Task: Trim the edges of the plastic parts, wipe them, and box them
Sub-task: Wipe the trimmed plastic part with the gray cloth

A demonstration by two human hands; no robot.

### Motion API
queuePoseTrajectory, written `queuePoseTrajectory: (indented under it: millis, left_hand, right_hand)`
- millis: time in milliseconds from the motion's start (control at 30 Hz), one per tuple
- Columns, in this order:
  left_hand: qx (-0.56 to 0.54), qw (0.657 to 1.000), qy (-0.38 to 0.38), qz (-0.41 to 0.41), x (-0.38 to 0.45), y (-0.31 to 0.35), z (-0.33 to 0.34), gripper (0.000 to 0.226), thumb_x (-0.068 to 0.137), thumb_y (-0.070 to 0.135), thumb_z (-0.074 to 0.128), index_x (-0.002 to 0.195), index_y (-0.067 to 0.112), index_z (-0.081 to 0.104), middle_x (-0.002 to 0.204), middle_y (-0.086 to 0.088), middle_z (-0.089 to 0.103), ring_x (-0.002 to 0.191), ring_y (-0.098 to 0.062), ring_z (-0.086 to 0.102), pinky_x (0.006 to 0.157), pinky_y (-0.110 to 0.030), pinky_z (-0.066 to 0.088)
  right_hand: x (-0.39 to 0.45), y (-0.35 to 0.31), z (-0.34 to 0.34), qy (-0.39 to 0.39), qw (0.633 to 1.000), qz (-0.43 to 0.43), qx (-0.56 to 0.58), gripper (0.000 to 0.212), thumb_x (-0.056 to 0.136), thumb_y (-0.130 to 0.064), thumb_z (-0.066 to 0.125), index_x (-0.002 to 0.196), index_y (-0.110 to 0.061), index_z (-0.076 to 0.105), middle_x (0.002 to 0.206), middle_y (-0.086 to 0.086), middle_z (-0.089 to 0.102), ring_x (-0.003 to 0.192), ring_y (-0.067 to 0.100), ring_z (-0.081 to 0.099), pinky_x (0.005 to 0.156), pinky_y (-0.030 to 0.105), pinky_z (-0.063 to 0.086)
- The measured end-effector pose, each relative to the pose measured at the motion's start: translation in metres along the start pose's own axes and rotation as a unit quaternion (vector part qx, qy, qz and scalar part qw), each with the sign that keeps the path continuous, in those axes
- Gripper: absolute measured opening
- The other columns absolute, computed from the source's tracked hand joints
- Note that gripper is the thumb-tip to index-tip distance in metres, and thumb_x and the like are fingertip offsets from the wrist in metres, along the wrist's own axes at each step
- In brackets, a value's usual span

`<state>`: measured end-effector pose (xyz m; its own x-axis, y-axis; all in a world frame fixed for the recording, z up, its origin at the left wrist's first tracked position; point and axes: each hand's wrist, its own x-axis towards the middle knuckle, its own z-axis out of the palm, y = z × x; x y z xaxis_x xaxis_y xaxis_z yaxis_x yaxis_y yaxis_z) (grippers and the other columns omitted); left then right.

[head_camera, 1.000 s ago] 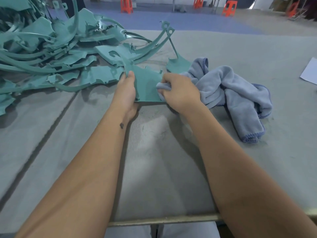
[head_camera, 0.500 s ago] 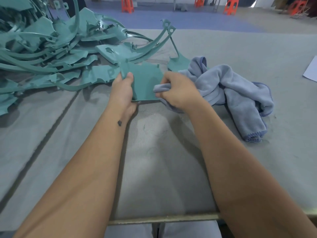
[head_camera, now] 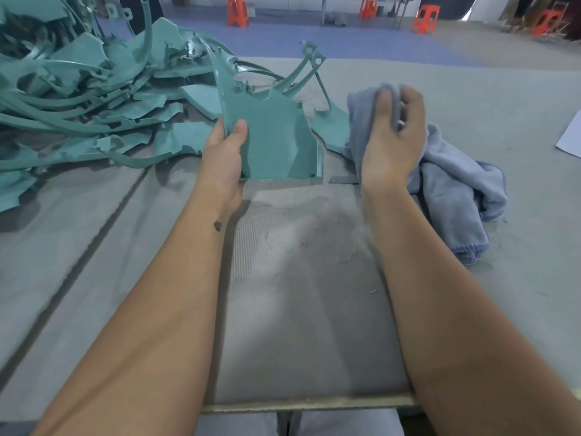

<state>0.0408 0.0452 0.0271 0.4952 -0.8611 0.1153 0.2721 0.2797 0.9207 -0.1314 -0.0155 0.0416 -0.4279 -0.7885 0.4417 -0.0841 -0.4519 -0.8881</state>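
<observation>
Since the frame 1 second ago, the right hand (head_camera: 391, 136) has come off the teal plastic part (head_camera: 273, 136) and lifted to the right, taking a fold of the blue cloth (head_camera: 452, 180) with it, while the left hand (head_camera: 224, 162) has tipped the part up so its flat face turns toward the camera. That left hand grips the part at its left edge, thumb pressed on the front face, fingers hidden behind. The part's lower edge sits just above the grey table (head_camera: 298, 278), and its long curved arm rises toward the far side. The right hand's fingers curl round the bunched top of the cloth; the rest of the cloth lies heaped on the table to the right. To the left, a pile of teal parts (head_camera: 78, 99) spreads across the table, touching nothing the hands hold. A white sheet (head_camera: 570, 136) lies at the right edge. Beyond the table, 4 orange stools (head_camera: 426, 18) stand on the floor.
</observation>
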Motion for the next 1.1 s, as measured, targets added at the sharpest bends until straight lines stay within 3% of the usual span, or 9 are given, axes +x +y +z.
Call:
queuePoseTrajectory:
  millis: [67,167,267,367,433,633,867,1033,1100]
  left_hand:
    - [-0.026,1.000,-0.003,-0.003,-0.001,0.001,0.002,0.020,0.103,0.016,0.044,0.111,0.024,0.061,0.094,0.012,0.075,0.089,-0.009,0.072,0.069,-0.027,0.057]
    - [-0.084,0.996,-0.005,-0.011,-0.002,0.002,0.001,0.020,0.103,0.016,0.045,0.107,0.022,0.063,0.097,0.005,0.075,0.093,-0.016,0.071,0.074,-0.033,0.058]
    - [-0.099,0.995,-0.006,-0.016,-0.003,0.003,0.000,0.019,0.103,0.016,0.044,0.110,0.021,0.062,0.102,0.002,0.073,0.097,-0.019,0.070,0.078,-0.036,0.058]
    - [-0.093,0.995,-0.017,-0.027,-0.004,0.003,0.001,0.020,0.103,0.015,0.043,0.113,0.018,0.061,0.106,-0.001,0.072,0.096,-0.019,0.070,0.075,-0.034,0.058]
    - [-0.090,0.995,-0.026,-0.041,-0.004,0.003,0.002,0.021,0.103,0.016,0.044,0.115,0.019,0.061,0.106,-0.001,0.072,0.096,-0.018,0.071,0.073,-0.033,0.058]
    - [-0.077,0.990,-0.090,-0.082,-0.008,0.004,0.000,0.029,0.102,0.029,0.046,0.121,0.013,0.060,0.107,-0.003,0.073,0.097,-0.019,0.070,0.076,-0.035,0.058]
    - [-0.082,0.968,-0.212,-0.103,-0.022,-0.005,0.017,0.057,0.091,0.032,0.062,0.141,0.011,0.044,0.133,-0.011,0.060,0.120,-0.025,0.060,0.097,-0.044,0.051]
    - [-0.104,0.988,-0.086,-0.078,-0.012,-0.004,0.017,0.025,0.104,0.030,0.042,0.117,0.017,0.059,0.100,0.000,0.075,0.092,-0.017,0.072,0.071,-0.033,0.058]
    - [-0.093,0.992,-0.051,-0.074,-0.007,-0.002,0.008,0.017,0.101,0.024,0.048,0.111,0.018,0.061,0.093,0.003,0.076,0.087,-0.014,0.072,0.066,-0.031,0.058]
  right_hand:
    - [-0.009,0.001,0.005,-0.136,0.991,0.013,0.016,0.018,0.094,-0.027,0.060,0.110,-0.021,0.063,0.109,-0.005,0.062,0.098,-0.002,0.056,0.084,0.003,0.039]
    - [-0.020,0.009,0.007,-0.355,0.934,-0.007,-0.038,0.034,0.096,-0.015,0.056,0.130,-0.019,0.056,0.113,-0.017,0.055,0.097,-0.024,0.047,0.085,-0.003,0.033]
    - [-0.014,0.010,0.002,-0.422,0.902,0.007,-0.094,0.044,0.094,-0.013,0.059,0.136,-0.020,0.048,0.120,-0.013,0.051,0.098,-0.014,0.048,0.078,-0.005,0.032]
    - [-0.010,0.006,-0.001,-0.414,0.898,-0.018,-0.148,0.008,0.093,-0.009,0.056,0.096,-0.002,0.059,0.085,-0.004,0.053,0.075,0.002,0.045,0.064,0.011,0.037]
    - [-0.010,0.004,0.000,-0.386,0.907,-0.050,-0.162,0.025,0.095,-0.009,0.050,0.069,-0.010,0.050,0.066,-0.006,0.041,0.058,0.001,0.034,0.057,0.018,0.032]
    - [-0.014,0.003,0.007,-0.286,0.942,0.002,-0.177,0.043,0.099,-0.032,0.045,0.056,-0.033,0.047,0.055,-0.011,0.039,0.053,0.006,0.042,0.056,0.031,0.043]
    - [-0.017,0.003,0.010,-0.191,0.964,0.029,-0.185,0.041,0.099,-0.046,0.040,0.065,-0.023,0.039,0.064,-0.010,0.047,0.059,0.007,0.044,0.058,0.030,0.034]
    - [-0.016,0.002,0.011,-0.191,0.968,0.039,-0.160,0.034,0.099,-0.047,0.041,0.074,-0.024,0.048,0.069,-0.013,0.049,0.063,0.000,0.047,0.062,0.025,0.037]
    - [-0.007,0.001,0.008,-0.120,0.985,0.092,-0.081,0.027,0.099,-0.044,0.044,0.091,-0.023,0.058,0.073,-0.016,0.053,0.062,-0.012,0.050,0.061,0.008,0.039]
